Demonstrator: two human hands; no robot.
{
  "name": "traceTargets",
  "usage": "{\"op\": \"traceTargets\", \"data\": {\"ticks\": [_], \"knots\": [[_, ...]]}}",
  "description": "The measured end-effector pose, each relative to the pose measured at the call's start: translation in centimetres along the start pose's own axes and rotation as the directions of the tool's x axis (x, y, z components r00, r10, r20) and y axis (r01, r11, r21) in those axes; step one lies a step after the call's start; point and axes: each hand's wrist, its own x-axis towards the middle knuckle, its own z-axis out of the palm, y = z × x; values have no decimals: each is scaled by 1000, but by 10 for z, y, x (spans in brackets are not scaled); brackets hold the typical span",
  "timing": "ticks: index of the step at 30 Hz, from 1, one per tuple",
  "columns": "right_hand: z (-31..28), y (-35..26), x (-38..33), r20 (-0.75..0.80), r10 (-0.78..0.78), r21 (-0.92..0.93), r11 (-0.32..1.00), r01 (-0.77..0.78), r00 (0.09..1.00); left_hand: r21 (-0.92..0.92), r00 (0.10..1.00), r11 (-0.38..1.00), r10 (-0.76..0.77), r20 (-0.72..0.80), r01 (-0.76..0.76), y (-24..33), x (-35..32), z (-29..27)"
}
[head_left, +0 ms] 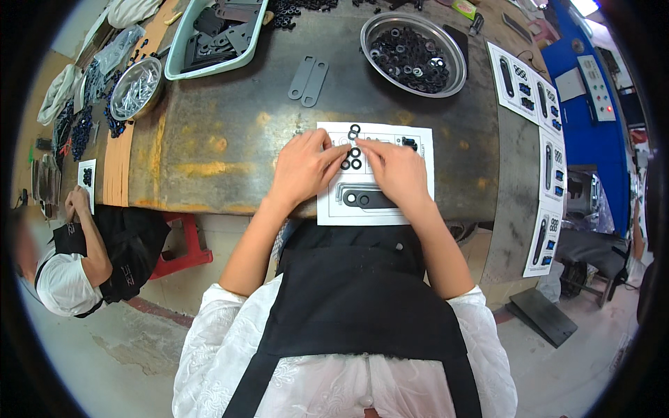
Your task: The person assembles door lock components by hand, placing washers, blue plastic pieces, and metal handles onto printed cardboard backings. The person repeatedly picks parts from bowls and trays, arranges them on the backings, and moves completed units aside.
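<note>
Both hands — the left hand (301,169) and the right hand (394,169) — pinched small black rings (353,158) on the paper (380,211) on the table (230,132), just above the black plate (368,199) — slow, gentle nudges would line them up best.

The table (230,132) is dull grey metal with yellow rust spots and looks rough. The sheet (411,139) under the hands is white paper, smooth and matt. The rings (355,152) on it are black and a bit shiny (rubber or metal, hard to tell). The flat bar (366,199) near them is dark matt metal. The far bowl (456,52) is shiny steel. The tub (182,49) on the far left is pale green plastic. The apron (355,299) is black cloth.
</note>
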Motion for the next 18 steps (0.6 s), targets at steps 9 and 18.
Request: {"op": "traceTargets", "data": {"ticks": [9, 18], "knots": [[-2, 10, 30, 100, 45, -156, 987, -29, 994, 71, 999, 997, -13, 31, 11, -16, 10, 4], [-4, 6, 10, 119, 27, -107, 994, -14, 993, 63, 1000, 998, 20, 2, -20, -9, 1, 4]]}}
